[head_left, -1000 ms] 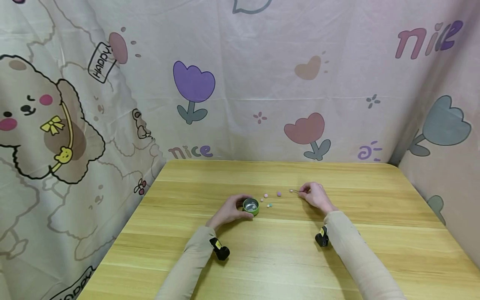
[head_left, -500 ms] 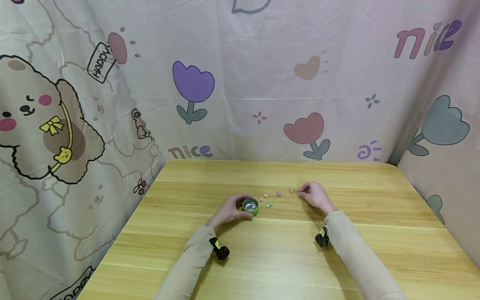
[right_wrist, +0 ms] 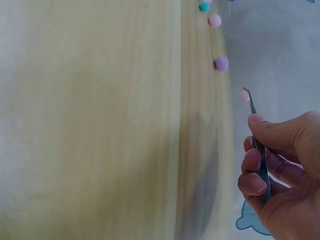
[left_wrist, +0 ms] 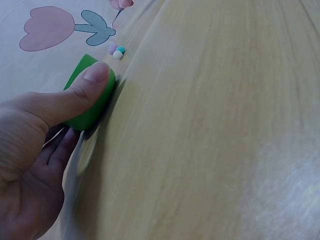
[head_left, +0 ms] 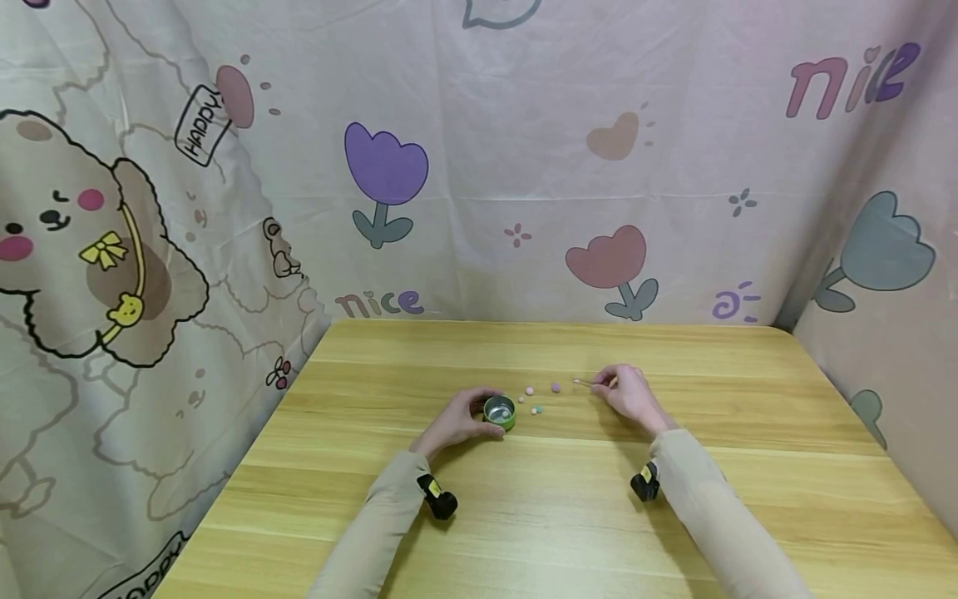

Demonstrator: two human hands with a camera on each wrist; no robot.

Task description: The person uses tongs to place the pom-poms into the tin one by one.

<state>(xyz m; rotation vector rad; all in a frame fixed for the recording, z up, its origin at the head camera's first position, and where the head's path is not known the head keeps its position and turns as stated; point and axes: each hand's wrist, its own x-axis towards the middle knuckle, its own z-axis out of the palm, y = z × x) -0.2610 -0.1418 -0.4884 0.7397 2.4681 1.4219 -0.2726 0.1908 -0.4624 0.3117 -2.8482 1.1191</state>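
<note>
My left hand grips a small round green tin on the table, its thumb on the near side and fingers round the far side. In the head view the tin's silvery inside shows a small pale thing at the bottom. My right hand holds dark bent-tipped tweezers between thumb and fingers. At their tip is a light pink ball, held off the table. A purple ball lies between the tweezers and the tin. Closer to the tin are pink, white and teal balls.
The wooden table runs back to a patterned cloth behind it. More of this cloth hangs at the left and right sides. A black wrist camera is strapped to the left sleeve, another camera to the right.
My right hand has shifted slightly left with the tweezers and pink ball, toward the purple ball. The left hand and the tin stay in place.
</note>
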